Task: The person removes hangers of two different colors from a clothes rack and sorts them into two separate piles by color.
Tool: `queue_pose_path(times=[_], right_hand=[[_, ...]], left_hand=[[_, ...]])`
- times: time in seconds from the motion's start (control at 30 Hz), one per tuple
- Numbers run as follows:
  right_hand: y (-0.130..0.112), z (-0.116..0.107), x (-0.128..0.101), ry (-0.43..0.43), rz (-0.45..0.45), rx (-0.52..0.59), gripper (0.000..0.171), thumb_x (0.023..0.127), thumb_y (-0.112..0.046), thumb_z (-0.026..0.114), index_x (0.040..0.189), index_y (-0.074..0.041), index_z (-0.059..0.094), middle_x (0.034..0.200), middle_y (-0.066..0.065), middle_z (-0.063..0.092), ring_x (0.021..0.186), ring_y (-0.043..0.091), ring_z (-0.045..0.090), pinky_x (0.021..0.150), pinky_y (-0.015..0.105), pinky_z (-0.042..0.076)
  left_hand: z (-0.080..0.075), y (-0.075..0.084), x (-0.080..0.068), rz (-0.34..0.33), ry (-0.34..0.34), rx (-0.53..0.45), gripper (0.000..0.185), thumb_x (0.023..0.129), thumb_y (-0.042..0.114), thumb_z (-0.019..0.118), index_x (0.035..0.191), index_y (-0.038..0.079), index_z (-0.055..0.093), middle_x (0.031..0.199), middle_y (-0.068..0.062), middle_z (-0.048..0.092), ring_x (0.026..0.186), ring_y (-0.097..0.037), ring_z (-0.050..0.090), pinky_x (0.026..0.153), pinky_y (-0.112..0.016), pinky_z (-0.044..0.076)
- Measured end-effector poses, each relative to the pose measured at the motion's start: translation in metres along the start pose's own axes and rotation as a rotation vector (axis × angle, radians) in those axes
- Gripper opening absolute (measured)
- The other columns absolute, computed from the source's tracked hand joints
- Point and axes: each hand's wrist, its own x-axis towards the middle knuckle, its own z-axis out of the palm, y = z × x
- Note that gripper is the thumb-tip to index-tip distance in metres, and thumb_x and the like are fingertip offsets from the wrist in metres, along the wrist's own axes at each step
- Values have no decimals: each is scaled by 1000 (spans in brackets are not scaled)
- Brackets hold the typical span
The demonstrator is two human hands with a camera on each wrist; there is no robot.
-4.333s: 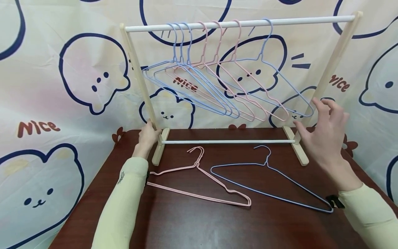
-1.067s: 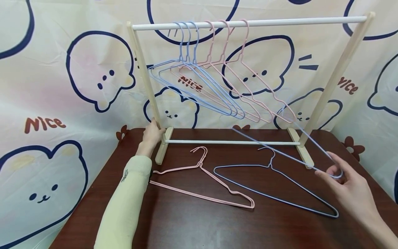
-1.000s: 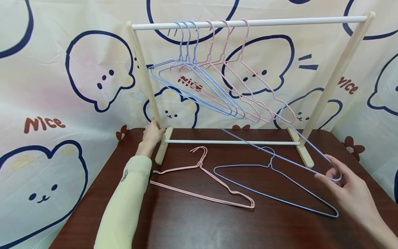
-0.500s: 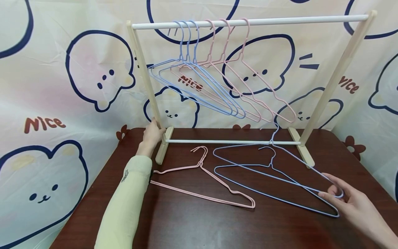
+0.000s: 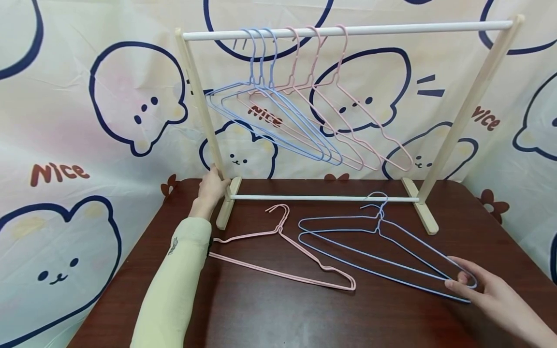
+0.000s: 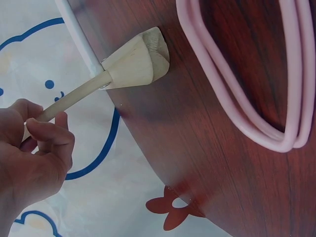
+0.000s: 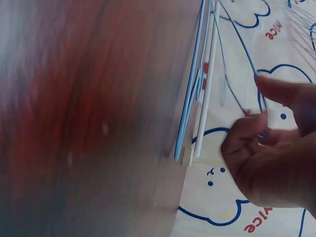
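My left hand (image 5: 211,189) grips the left post (image 5: 203,111) of a wooden clothes rack low down; the left wrist view shows the fingers of that hand (image 6: 37,153) curled round the post. My right hand (image 5: 491,292) pinches the right corner of a blue clothes hanger (image 5: 339,217) between thumb and fingers. This hanger overlaps a second blue hanger (image 5: 344,230) lying on the table, their hooks crossing by the lower rail. Left of these lie two pink hangers (image 5: 283,275), stacked together. In the right wrist view, the right hand (image 7: 276,158) closes on the wire corner.
Several blue hangers (image 5: 272,58) and pink hangers (image 5: 339,60) hang from the white top rail (image 5: 413,29). The lower rail (image 5: 322,198) spans the rack's wooden feet (image 5: 419,207) on the brown table (image 5: 278,319). A patterned cloth (image 5: 56,121) hangs behind.
A blue hanger has left the right of the top rail in my right hand and come down over the blue one on the table. My left hand keeps its grip on the post.
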Motion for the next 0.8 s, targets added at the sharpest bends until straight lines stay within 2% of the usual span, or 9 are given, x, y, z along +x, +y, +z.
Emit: queue_pose_path(times=[0.13, 0.23, 0.33, 0.4, 0.57, 0.8], right_hand=[[14, -1, 7, -62, -24, -114, 60, 94, -34, 68, 135, 8, 52, 103, 6, 54, 80, -4, 39, 63, 19, 34], [20, -1, 12, -73, -46, -184, 59, 90, -34, 72, 130, 8, 57, 107, 13, 60, 87, 4, 48, 69, 24, 37], [22, 1, 14, -69, -62, -250, 57, 88, -34, 74, 126, 7, 61, 109, 18, 62, 93, 26, 55, 75, 36, 35], [22, 3, 14, -71, -69, -270, 58, 88, -33, 74, 126, 8, 60, 110, 20, 62, 97, 35, 55, 77, 41, 33], [22, 6, 14, -101, -55, -332, 61, 89, -36, 72, 127, 9, 59, 110, 19, 61, 96, 34, 50, 77, 42, 32], [12, 3, 19, -98, -12, -382, 67, 89, -46, 69, 129, 6, 58, 113, 28, 57, 99, 45, 45, 76, 57, 41]], left_hand=[[0, -1, 0, -7, -8, 0, 68, 101, 16, 51, 157, 3, 16, 134, -29, 54, 118, -43, 59, 98, -53, 51], [1, -1, 0, -7, -10, 4, 67, 101, 17, 51, 157, 3, 17, 132, -29, 55, 117, -43, 60, 96, -52, 52], [1, -1, 0, -2, -3, 7, 58, 101, 18, 51, 151, 2, 28, 128, -29, 57, 114, -43, 61, 94, -52, 53], [1, -1, 0, -2, -3, 10, 55, 101, 18, 51, 150, 2, 30, 127, -28, 57, 113, -43, 62, 94, -52, 54], [1, -1, 1, -1, -1, 11, 54, 100, 17, 51, 148, 1, 32, 127, -28, 58, 113, -43, 62, 94, -53, 53], [1, -2, 2, 5, 2, 9, 53, 100, 17, 52, 147, 1, 33, 126, -27, 58, 113, -43, 62, 95, -53, 52]])
